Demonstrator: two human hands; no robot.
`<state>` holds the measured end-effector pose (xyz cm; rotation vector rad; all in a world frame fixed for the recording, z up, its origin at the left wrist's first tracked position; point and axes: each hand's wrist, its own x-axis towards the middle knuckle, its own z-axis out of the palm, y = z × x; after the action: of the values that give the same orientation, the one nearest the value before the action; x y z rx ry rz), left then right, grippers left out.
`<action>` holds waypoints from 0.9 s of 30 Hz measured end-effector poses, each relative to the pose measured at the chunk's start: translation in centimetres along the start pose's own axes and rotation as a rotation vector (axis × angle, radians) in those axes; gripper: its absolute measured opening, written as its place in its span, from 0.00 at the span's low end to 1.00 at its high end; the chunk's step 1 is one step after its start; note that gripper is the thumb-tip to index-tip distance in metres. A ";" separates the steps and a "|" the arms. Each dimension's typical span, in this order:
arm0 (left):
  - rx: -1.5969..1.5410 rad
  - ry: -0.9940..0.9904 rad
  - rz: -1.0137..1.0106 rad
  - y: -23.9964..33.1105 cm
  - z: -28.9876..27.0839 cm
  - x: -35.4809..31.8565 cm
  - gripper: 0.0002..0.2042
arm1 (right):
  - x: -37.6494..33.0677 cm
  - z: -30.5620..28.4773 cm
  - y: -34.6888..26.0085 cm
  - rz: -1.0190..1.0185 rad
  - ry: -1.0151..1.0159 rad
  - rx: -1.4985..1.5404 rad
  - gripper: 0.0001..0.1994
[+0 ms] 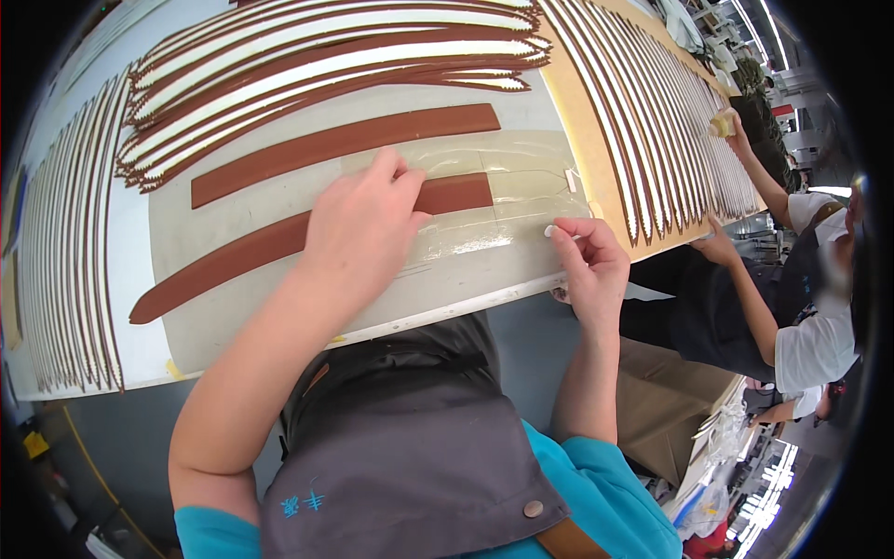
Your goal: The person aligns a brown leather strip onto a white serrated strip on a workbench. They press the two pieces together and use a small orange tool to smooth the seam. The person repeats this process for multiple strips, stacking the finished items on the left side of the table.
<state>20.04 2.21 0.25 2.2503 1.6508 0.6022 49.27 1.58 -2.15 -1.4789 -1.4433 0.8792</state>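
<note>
My left hand [363, 219] is bent over the nearer brown strip [223, 256], which has a pointed left end and looks like leather. Its fingers are curled in, and whatever they may hold is hidden. Close to the table's front edge, my right hand [596, 270] pinches a small white piece [549, 231] between thumb and fingertips. Under the strip's right end lies a shiny, translucent sheet [521, 191]. A second brown strip [345, 154], square-ended, lies just beyond, parallel to the first.
Brown strips with white, toothed edges [326, 70] are piled at the back. More stand in rows at the left [74, 233] and on the brown board [596, 168] at the right. A co-worker's hand [717, 244] rests by the right table edge; the other holds something yellowish [722, 125].
</note>
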 end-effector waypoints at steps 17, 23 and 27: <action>-1.520 0.280 0.518 -0.8 -19.1 7.6 0.24 | 1.6 6.0 -6.3 -0.503 -0.072 0.128 0.30; -1.771 0.296 0.460 -7.5 -18.8 -4.8 0.37 | 7.2 5.1 -7.3 -0.610 -0.027 -0.018 0.23; -1.604 0.481 -0.154 -12.6 -9.6 -13.6 0.37 | 6.6 6.0 -3.9 -0.729 -0.226 -0.390 0.22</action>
<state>1.39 -7.09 0.58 0.7961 0.7522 1.6689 42.79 8.59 -0.25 -0.9834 -2.2116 0.3205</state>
